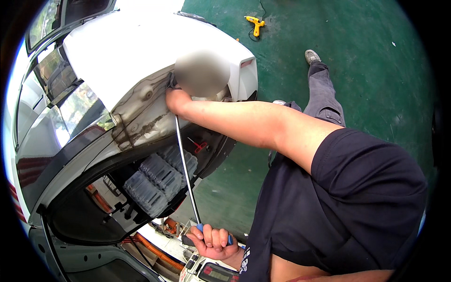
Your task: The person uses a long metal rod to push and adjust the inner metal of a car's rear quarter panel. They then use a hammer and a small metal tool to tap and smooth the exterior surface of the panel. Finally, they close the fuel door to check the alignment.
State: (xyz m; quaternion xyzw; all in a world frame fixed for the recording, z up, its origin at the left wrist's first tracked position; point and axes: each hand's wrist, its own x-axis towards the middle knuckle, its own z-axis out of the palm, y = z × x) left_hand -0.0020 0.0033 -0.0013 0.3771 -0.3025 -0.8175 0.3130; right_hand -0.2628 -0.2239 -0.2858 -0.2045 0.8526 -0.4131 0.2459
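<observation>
My left hand (211, 239) is closed around the blue handle of a long metal rod (185, 164), near the bottom centre. The rod runs up to my right hand (176, 99), which is at the exposed, stained metal edge (141, 108) of a white car body panel (122, 47). My right forearm crosses the middle of the view, and its fingers are hidden in shadow beside a blurred patch. Below this, an opening in the car holds clear plastic trays (152, 183) and a small red-handled tool (201, 146).
A yellow glue gun (255, 26) with a cord lies on the green floor (380, 89). A leg in dark trousers (322, 84) with a light shoe is at right. An orange hose (157, 251) and some equipment with a small display (213, 272) are at the bottom.
</observation>
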